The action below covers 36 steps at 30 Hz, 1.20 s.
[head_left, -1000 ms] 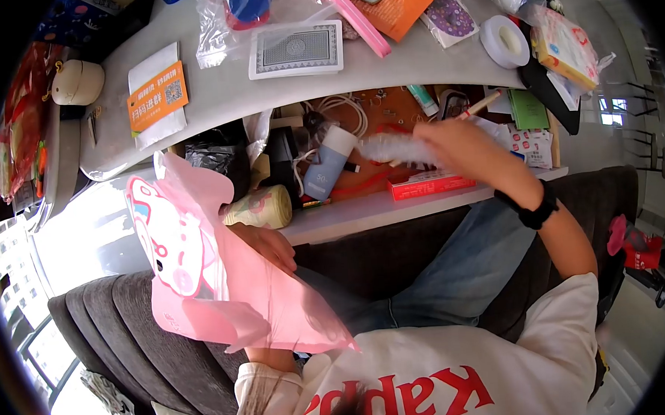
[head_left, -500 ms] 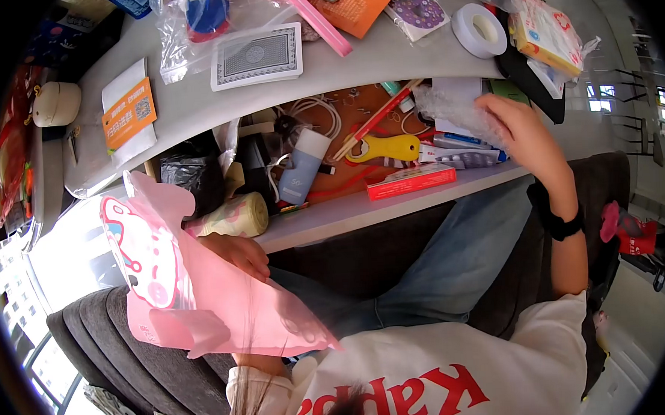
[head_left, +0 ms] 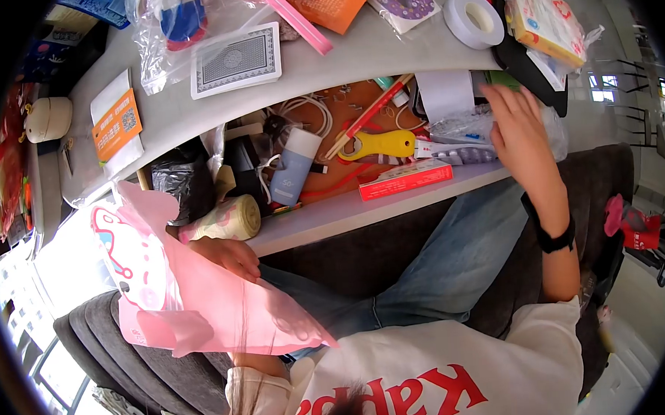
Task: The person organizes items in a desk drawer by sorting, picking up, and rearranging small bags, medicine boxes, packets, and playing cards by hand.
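Observation:
My left hand (head_left: 228, 258) is closed on a pink plastic bag (head_left: 217, 307) with a white cartoon face, held over my lap at the left. Part of the hand is hidden by the bag. My right hand (head_left: 520, 134) is over the right end of the open drawer (head_left: 393, 215), its fingers stretched and apart. Clear plastic wrap (head_left: 556, 132) lies beneath and beside it, over the blue-and-white packets. Left of that hand are a yellow-handled tool (head_left: 382, 145) and a red-and-white box (head_left: 406, 181).
The drawer also holds a blue-grey bottle (head_left: 294, 167), red chopstick-like sticks (head_left: 373, 115), a black plastic bag (head_left: 183, 181) and a patterned roll (head_left: 231, 219). On the desk are playing cards (head_left: 236, 61), a white tape roll (head_left: 474, 20) and a yellow-and-white package (head_left: 545, 23).
My right hand has let go of the clear wrap, which now lies in the drawer's right end; its fingers have straightened. The pink bag stays in my left hand. The view has shifted slightly.

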{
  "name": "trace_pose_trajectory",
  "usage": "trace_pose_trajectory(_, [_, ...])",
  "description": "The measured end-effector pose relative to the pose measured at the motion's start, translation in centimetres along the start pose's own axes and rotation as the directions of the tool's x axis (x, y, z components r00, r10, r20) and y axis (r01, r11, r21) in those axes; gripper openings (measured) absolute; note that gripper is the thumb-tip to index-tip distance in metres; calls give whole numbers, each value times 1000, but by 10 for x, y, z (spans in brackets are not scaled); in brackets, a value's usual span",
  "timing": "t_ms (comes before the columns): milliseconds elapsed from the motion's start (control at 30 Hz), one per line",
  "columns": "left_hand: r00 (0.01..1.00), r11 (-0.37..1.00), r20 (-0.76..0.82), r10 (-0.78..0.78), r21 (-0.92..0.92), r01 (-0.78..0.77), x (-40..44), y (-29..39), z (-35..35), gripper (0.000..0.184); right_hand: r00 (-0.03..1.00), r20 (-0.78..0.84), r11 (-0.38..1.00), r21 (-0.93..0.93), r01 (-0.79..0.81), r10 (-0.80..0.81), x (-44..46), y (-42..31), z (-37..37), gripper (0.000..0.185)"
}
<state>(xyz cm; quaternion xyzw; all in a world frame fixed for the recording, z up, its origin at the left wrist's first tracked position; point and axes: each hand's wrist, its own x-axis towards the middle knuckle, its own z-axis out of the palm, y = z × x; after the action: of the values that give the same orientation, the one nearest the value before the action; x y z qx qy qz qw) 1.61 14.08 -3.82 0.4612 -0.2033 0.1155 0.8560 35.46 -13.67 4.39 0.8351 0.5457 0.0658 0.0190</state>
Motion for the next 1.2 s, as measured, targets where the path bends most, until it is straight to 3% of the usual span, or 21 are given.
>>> trace_pose_trajectory(33, [1000, 1000, -19, -24, 7, 24, 1, 2, 1, 22, 999, -50, 996, -87, -15, 11, 2, -8, -6, 38])
trace_pose_trajectory(133, [997, 1000, -74, -13, 18, 14, -1, 0, 5, 24, 986, 152, 997, -58, -59, 68, 7, -42, -27, 35])
trace_pose_trajectory(167, [995, 1000, -99, -1, 28, 4, -3, 0, 6, 24, 995, 99, 1000, -3, 26, -25, 6, -50, -21, 29])
trace_pose_trajectory(267, [965, 999, -258, 43, 34, -36, -2, -3, 25, 25, 927, 328, 958, 273, 90, -180, 20, -67, 2, 24])
trace_pose_trajectory(333, [951, 998, -304, 56, 46, -44, 0, -2, 30, 25, 896, 383, 965, 211, 152, -225, 28, -58, 40, 21])
trace_pose_trajectory(433, [976, 995, -200, 89, 57, -79, -5, -5, 19, 31, 721, 628, 927, 373, 51, -293, 51, -43, 77, 26])
trace_pose_trajectory(533, [988, 988, 28, 152, -17, -152, -7, -13, -3, 45, 734, 584, 910, 401, 109, -346, 58, -45, 78, 30])
trace_pose_trajectory(633, [971, 990, 195, 137, -62, -127, 3, -14, -12, 37, 778, 530, 925, 341, 170, -338, 44, -54, 95, 30])
trace_pose_trajectory(733, [990, 999, 137, 41, -9, -40, 10, -3, -6, 22, 777, 505, 905, 382, 190, -376, 43, -56, 94, 27])
trace_pose_trajectory(833, [994, 1000, 110, 27, 10, -28, 10, -1, -3, 22, 715, 612, 890, 456, 31, -338, 60, -53, 71, 20])
trace_pose_trajectory(933, [997, 999, 78, 7, 32, -10, 7, 1, -1, 21, 807, 444, 830, 550, 97, -389, 55, -39, 67, 15])
trace_pose_trajectory(1133, [1000, 1000, 25, 17, -20, -17, 2, 0, 1, 20, 805, 485, 877, 472, 88, -342, 52, -33, 51, 6])
trace_pose_trajectory(1200, [997, 996, 53, 52, -79, -47, 2, -1, -2, 20, 778, 574, 887, 460, -50, -254, 57, -37, 49, 11])
